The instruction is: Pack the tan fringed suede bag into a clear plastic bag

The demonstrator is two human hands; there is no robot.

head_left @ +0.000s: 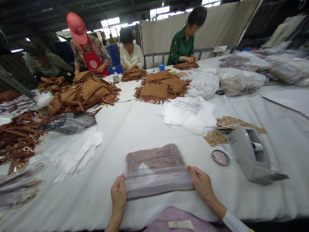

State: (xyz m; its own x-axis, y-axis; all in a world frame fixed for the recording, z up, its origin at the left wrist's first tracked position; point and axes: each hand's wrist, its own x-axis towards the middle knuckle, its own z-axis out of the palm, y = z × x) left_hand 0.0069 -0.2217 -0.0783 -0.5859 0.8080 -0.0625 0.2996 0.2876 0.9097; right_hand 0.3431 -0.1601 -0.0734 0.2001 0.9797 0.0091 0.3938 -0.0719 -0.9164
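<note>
A mauve item in a clear plastic bag [156,157] lies on the white-covered table, with printed text across its far part. The near edge of the bag is folded over into a wide flap. My left hand [118,193] pinches the left end of this flap between thumb and fingers. At the flap's right end, my right hand [201,182] grips the plastic the same way. A small white packet [145,172] shows through the plastic near the fold.
A grey tape dispenser [253,158], a small round dish [220,157] and brown tags [217,138] are at the right. Printed bags [189,112] and brown fringed bags [154,91] lie farther back. Straps [19,138] are at left. Several people work across the table.
</note>
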